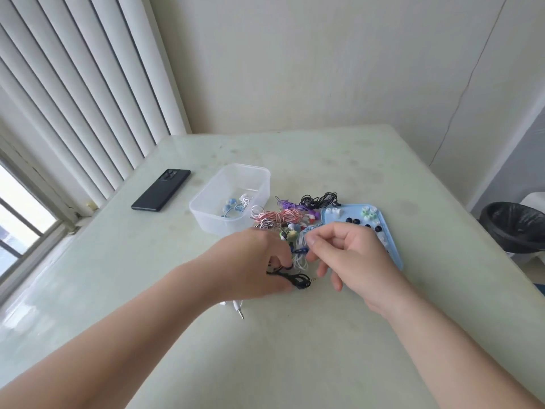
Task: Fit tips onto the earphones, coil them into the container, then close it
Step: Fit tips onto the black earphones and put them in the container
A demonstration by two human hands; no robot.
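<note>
1. A white jack plug (240, 312) is lying nearest, under the left wrist.
2. The left hand (253, 261) is curling round the black earphones (298, 280), whose cable is running left to right. The right hand (351, 255), just beside them, is seemingly pinching a pale cable (311, 230).
3. Tips (365, 215) are waiting in the blue tray (395, 255) under the right hand.
4. The earphone tangle (280, 218) is lying between the hands and the open container (206, 214) on the surface (295, 364).

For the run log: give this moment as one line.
left hand: grips black cable | right hand: pinches pale cable | container: open, earphones inside | tips: on blue tray
</note>
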